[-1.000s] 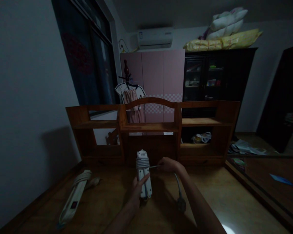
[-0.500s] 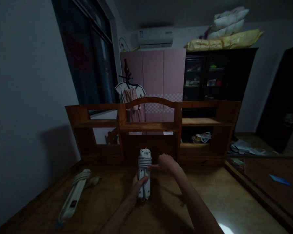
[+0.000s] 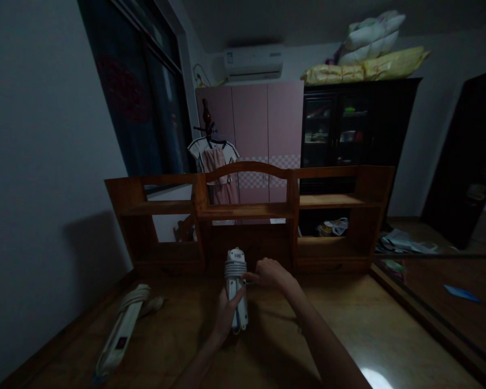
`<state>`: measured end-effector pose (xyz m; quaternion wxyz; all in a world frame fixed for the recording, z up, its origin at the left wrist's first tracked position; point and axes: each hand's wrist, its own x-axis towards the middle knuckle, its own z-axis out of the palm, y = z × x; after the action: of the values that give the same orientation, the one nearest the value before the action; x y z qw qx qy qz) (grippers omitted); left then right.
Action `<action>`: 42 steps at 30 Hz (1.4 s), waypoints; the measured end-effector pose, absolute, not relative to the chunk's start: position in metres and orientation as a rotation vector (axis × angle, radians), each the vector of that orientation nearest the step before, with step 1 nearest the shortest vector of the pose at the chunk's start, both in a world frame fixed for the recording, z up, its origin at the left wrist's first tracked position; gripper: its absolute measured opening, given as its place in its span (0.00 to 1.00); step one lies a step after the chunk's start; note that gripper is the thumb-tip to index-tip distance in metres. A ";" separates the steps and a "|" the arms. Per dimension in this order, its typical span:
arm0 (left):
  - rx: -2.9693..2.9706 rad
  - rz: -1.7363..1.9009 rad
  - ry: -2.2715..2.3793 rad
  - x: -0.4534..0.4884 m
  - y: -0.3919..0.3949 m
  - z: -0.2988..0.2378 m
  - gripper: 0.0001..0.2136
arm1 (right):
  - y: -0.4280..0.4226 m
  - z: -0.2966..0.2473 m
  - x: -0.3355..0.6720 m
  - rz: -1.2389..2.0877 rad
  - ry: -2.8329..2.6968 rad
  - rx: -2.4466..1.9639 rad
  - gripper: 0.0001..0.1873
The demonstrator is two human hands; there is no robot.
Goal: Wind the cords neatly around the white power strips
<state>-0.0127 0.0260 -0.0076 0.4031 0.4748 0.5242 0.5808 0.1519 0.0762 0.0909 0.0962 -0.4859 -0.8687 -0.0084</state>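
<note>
The left hand (image 3: pixel 224 314) grips a white power strip (image 3: pixel 242 312) over the tabletop (image 3: pixel 332 319), toward its far edge; the right hand (image 3: pixel 270 272) sets a finger against the wrapped cord (image 3: pixel 235 268), though whether it pinches any, I cannot tell. Winding seems in hand; the next move likely calls for steady holding and snug turns.

The power strip (image 3: pixel 232 285) is white, its cord (image 3: pixel 235 269) grey, the wardrobe (image 3: pixel 250 119) pink with a checked band (image 3: pixel 284 161).

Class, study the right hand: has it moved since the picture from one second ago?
Yes: judged against the wooden shelf, the right hand has shifted left, closer to the wound cord.
</note>
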 end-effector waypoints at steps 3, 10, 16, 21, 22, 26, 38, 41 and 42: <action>1.193 1.411 1.327 -0.015 0.029 -0.011 0.23 | 0.075 0.091 0.152 -0.057 -2.581 -1.449 0.42; 1.202 1.414 1.278 -0.015 0.028 -0.010 0.20 | 0.073 0.099 0.150 -0.132 -2.562 -1.485 0.40; 1.313 1.578 1.269 -0.010 0.018 -0.002 0.23 | 0.063 0.113 0.152 -0.143 -2.541 -1.432 0.38; 1.314 1.674 1.283 -0.007 0.014 0.000 0.26 | 0.048 0.127 0.150 -0.137 -2.496 -1.398 0.35; 1.310 1.685 1.298 -0.006 0.014 0.001 0.27 | 0.045 0.130 0.150 -0.120 -2.492 -1.401 0.34; 1.290 1.738 1.367 -0.006 0.013 0.003 0.29 | 0.045 0.131 0.153 0.089 -2.510 -1.418 0.19; 1.116 1.915 1.450 -0.015 0.016 0.011 0.28 | 0.062 0.131 0.175 0.234 -2.426 -1.289 0.12; 1.077 1.915 1.471 -0.020 0.023 0.007 0.25 | 0.052 0.133 0.166 0.084 -2.454 -1.268 0.08; 1.062 1.907 1.487 -0.021 0.025 0.005 0.25 | 0.049 0.133 0.161 0.028 -2.480 -1.288 0.07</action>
<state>-0.0214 0.0255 0.0046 0.2473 0.3896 0.5456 0.6996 0.1610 0.0491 0.1332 0.1725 -0.4538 -0.8742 0.0100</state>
